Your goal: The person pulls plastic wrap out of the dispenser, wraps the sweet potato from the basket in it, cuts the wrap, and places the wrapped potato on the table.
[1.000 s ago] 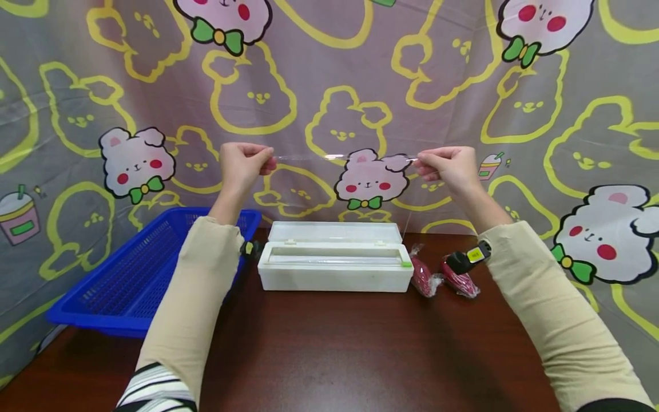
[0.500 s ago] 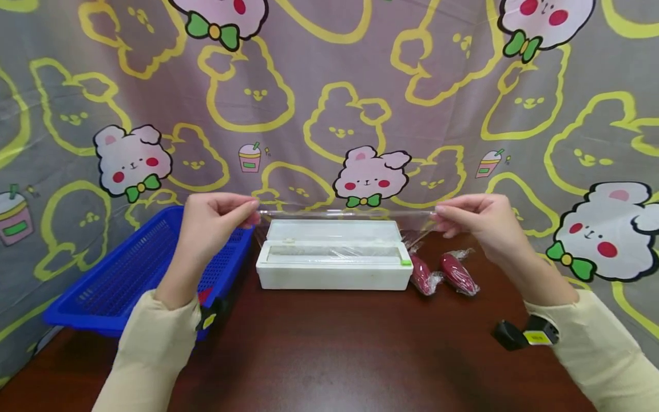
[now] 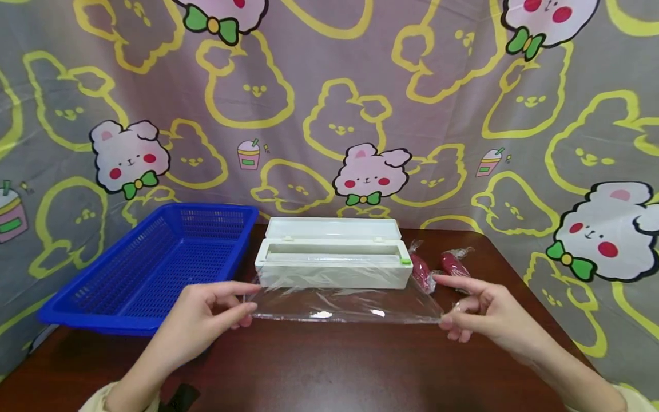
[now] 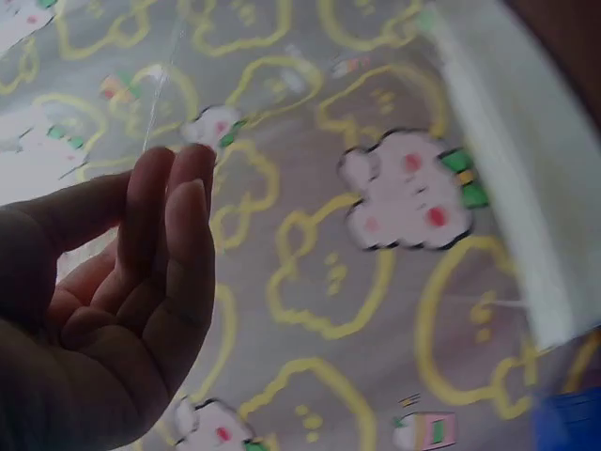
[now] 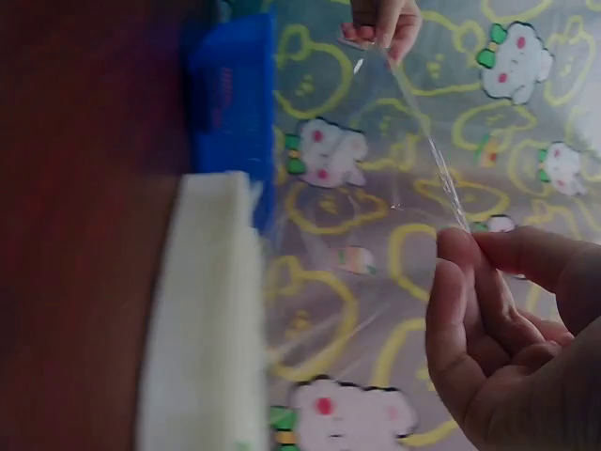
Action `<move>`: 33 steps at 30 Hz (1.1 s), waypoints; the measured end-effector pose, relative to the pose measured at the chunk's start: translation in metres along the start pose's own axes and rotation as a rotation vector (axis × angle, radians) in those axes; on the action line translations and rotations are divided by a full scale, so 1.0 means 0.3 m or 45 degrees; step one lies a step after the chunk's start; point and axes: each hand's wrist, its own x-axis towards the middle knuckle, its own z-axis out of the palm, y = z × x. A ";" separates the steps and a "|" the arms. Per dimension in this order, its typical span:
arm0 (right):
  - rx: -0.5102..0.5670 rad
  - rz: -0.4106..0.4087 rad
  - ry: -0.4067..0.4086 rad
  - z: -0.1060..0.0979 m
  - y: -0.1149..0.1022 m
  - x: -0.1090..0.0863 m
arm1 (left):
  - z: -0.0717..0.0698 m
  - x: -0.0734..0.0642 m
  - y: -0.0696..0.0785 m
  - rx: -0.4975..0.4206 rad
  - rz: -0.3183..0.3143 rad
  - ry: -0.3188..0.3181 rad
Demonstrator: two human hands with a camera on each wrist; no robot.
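A sheet of clear plastic wrap (image 3: 329,300) stretches forward from a white wrap dispenser box (image 3: 334,277) whose lid (image 3: 332,228) stands raised at the back. My left hand (image 3: 206,317) pinches the sheet's left corner between thumb and fingers. At the opposite corner my right hand (image 3: 486,312) pinches the film, its index finger pointing out along the sheet. Between the hands the front edge runs nearly straight, low over the table. The right wrist view shows the gathered edge (image 5: 441,174) running from the thumb and fingers to the other hand (image 5: 385,26).
A blue plastic basket (image 3: 67,315) stands at the left. Two dark red, elongated items in clear film, one nearer the box (image 3: 422,272) and one farther right (image 3: 453,262), lie right of the box. A green slider (image 3: 405,261) sits at its right end. A patterned curtain (image 3: 309,63) hangs behind.
Both hands have come down and toward me from high above the box, drawing the plastic wrap forward over its front. They have also spread slightly farther apart.
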 end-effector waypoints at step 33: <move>0.317 0.595 -0.297 0.161 0.391 -0.061 | 0.222 -0.145 -0.258 -0.209 -0.445 -0.753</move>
